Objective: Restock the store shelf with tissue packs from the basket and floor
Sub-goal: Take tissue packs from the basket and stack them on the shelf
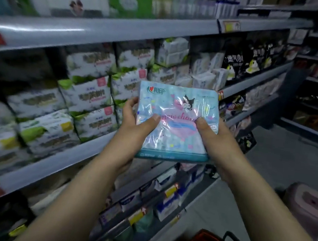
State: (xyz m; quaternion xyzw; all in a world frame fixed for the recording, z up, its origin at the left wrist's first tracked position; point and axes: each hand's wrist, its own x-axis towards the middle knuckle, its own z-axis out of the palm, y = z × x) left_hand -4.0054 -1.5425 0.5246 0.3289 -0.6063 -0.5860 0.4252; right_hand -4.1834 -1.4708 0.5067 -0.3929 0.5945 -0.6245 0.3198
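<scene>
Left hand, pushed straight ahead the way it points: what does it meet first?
The left hand, gripping the blue tissue pack, would probably meet the stacked green-and-white packs on the shelf first; depth is unclear.

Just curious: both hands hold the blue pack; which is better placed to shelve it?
Probably the left hand: it grips the pack edge nearest the shelf; the right hand holds the aisle side.
</scene>
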